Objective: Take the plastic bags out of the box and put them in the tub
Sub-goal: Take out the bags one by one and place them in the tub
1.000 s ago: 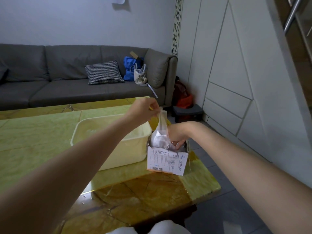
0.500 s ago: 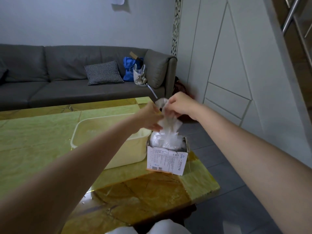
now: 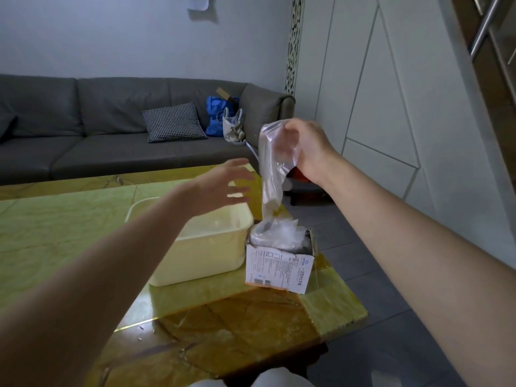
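Observation:
A small white cardboard box [image 3: 279, 270] with printed text stands on the green table, next to the right end of a cream plastic tub [image 3: 201, 252]. Crumpled clear plastic bags [image 3: 279, 233] fill the box's open top. My right hand [image 3: 304, 146] is raised high above the box, shut on the top of one clear plastic bag [image 3: 272, 174], which hangs stretched down with its lower end still in the box. My left hand [image 3: 223, 185] hovers open above the tub's right end, fingers spread, just left of the hanging bag and not touching it.
The green and amber stone table [image 3: 69, 227] ends just right of the box, with grey floor tiles beyond. A grey sofa [image 3: 97, 129] with a checked cushion and bags stands behind. White wall panels run along the right.
My right hand has risen from the box, pulling one bag up and stretching it. My left hand has let go of the bag and opened above the tub.

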